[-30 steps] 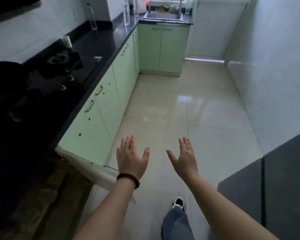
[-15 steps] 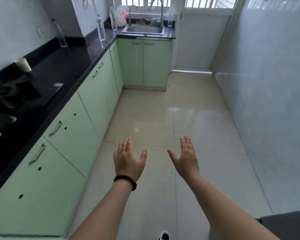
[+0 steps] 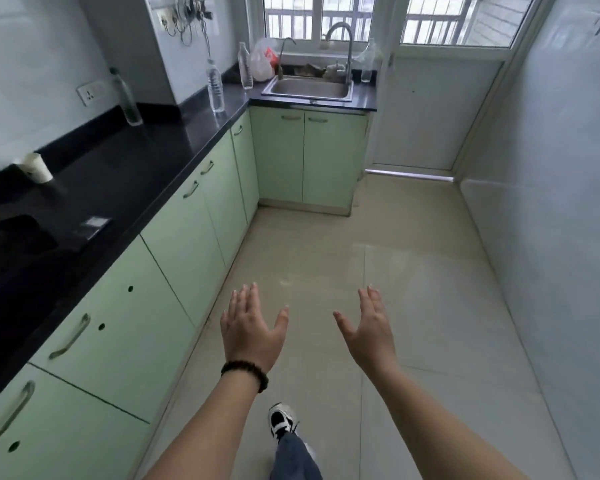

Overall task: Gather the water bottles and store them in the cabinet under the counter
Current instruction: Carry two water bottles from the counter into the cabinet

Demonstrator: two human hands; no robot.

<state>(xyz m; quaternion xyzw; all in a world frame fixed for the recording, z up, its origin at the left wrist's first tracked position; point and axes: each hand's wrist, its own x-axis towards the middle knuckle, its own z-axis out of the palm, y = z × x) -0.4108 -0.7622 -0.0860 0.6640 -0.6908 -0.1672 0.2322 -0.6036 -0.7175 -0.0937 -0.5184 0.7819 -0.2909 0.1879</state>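
Water bottles (image 3: 214, 85) upright on far black bench (image 3: 129, 161), likely light, thin, easy to squash, best gripped round the middle; both hands (image 3: 251, 329) (image 3: 371, 329) open, empty, apart.

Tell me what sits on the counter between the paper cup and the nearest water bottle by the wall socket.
Nothing: in the head view, bare black counter runs from the paper cup to the bottle.
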